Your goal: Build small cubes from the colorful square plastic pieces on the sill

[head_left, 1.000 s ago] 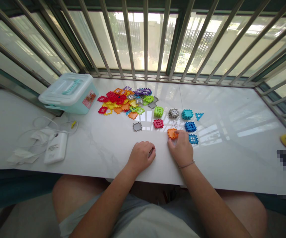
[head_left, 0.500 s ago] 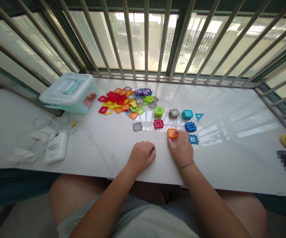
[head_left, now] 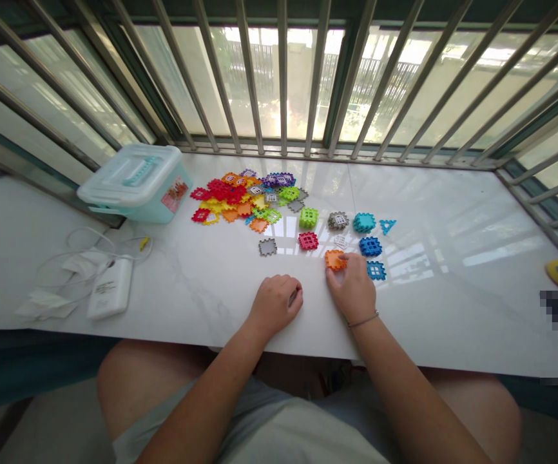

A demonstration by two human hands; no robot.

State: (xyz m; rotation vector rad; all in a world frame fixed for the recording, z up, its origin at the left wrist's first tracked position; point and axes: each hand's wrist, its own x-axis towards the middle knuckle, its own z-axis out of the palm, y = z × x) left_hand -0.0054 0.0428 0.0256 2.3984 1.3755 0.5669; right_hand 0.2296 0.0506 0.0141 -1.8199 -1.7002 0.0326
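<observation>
The fingers and thumb of my right hand (head_left: 354,288) close on an orange notched building tile (head_left: 334,260) at the table's middle. Its lower right part is hidden by my fingers. My left hand (head_left: 276,304) rests on the table, fingers curled in a loose fist, with nothing seen inside. Around them are a red tile stack (head_left: 308,241), a small white window tile (head_left: 340,241), a blue stack (head_left: 370,245) and a blue window tile (head_left: 376,270). Behind stand green (head_left: 308,218), grey (head_left: 338,220) and turquoise (head_left: 365,222) stacks. One grey tile (head_left: 267,247) lies alone.
A mixed heap of coloured tiles (head_left: 225,193) spreads at the back left, beside a lidded turquoise box (head_left: 138,183). A blue triangle (head_left: 388,227) lies right of the stacks. At left are a white power bank (head_left: 109,288), cables and tissues (head_left: 47,304). Window bars (head_left: 283,84) edge the table.
The view has shifted very slightly. Both hands keep their places, and my right fingers stay on the orange tile.
</observation>
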